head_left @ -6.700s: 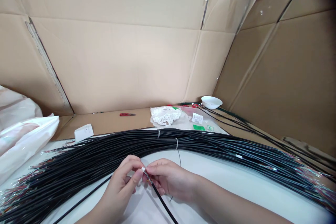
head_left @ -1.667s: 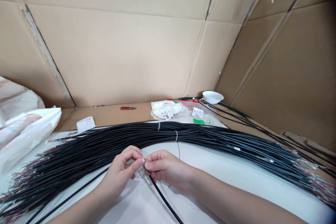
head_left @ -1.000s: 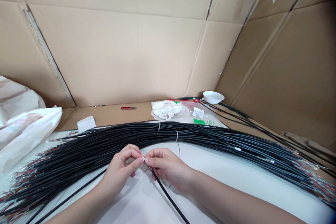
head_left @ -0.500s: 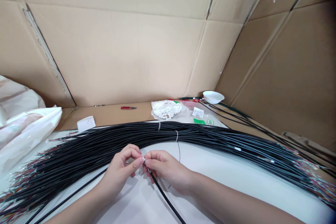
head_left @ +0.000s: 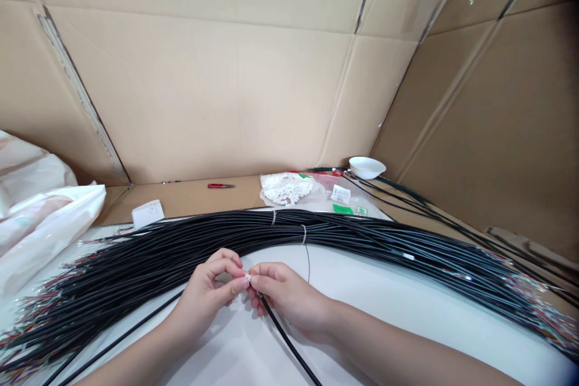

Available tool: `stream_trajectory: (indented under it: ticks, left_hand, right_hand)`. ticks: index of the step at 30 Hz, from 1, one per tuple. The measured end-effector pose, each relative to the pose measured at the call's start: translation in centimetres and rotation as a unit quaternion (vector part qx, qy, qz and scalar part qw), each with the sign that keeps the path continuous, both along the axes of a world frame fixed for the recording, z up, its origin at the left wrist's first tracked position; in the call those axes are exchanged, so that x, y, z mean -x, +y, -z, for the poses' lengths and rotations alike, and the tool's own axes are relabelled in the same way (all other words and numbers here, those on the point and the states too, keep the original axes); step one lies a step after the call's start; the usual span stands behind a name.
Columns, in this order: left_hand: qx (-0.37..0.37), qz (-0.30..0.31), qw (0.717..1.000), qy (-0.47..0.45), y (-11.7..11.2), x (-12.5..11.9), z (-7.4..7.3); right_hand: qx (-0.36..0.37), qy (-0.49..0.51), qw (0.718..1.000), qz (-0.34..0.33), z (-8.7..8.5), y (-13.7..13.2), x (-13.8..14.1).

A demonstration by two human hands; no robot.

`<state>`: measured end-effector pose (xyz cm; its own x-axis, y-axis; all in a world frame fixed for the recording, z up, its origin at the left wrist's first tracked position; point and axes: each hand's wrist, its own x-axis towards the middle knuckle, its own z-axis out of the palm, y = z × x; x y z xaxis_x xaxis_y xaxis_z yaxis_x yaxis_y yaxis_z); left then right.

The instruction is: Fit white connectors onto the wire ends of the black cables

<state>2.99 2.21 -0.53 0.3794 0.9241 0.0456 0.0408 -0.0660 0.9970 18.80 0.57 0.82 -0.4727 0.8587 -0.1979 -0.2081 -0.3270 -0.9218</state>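
My left hand pinches a small white connector between thumb and forefinger. My right hand meets it fingertip to fingertip and grips the end of a single black cable, which runs down towards the lower edge. Both hands hover over the white table, just in front of a thick bundle of black cables that arcs across it from left to right.
Behind the bundle lie a bag of white connectors, a white bowl, red snips and a small white box. White plastic bags sit at the left. Cardboard walls close in the back and right.
Hardly anything has moved: both hands stay pinched together at the connector and have shifted slightly, with the cable end still between the fingertips.
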Motion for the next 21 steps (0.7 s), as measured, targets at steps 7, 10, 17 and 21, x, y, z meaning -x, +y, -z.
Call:
stream_trajectory:
  ticks: [7,10,17,21]
  left_hand:
    - [-0.008,-0.007,1.0,0.0,0.02,-0.09,0.11]
    - [0.003,-0.01,1.0,0.004,0.0,-0.11,-0.01]
    - [0.06,-0.011,0.998,-0.023,-0.07,-0.18,-0.27]
    - [0.066,-0.007,0.997,-0.031,-0.09,-0.18,-0.41]
  right_hand:
    - [0.011,0.017,1.0,0.014,0.06,0.22,-0.04]
    - [0.024,0.042,0.998,0.029,0.33,0.43,-0.13]
    - [0.008,0.034,0.995,0.095,0.7,0.67,-0.23]
    - [-0.063,-0.016,0.99,0.128,0.4,0.56,-0.3]
